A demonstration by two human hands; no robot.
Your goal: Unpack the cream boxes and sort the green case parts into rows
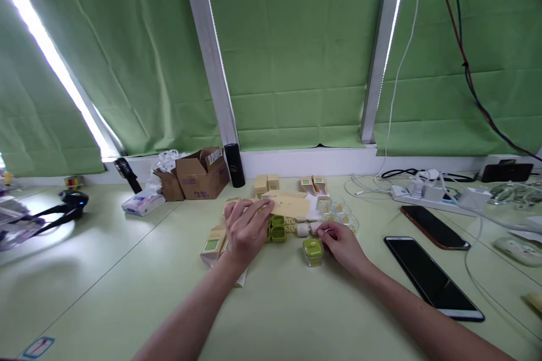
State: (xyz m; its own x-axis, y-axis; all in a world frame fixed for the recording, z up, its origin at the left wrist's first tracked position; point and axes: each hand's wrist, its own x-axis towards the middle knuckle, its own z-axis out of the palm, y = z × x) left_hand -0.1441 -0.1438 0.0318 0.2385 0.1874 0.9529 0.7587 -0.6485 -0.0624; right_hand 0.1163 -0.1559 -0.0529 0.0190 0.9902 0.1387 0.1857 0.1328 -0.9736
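The left hand lies flat, fingers spread, on the yellow cartons beside the green containers. The right hand pinches a small white piece (detail unclear), just beside the green-lidded jar standing mid-surface.

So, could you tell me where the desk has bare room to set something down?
Bare desk lies left of the left hand, and nearer, between both forearms. It is crowded around the small boxes and green-lidded jar; phones fill the right.
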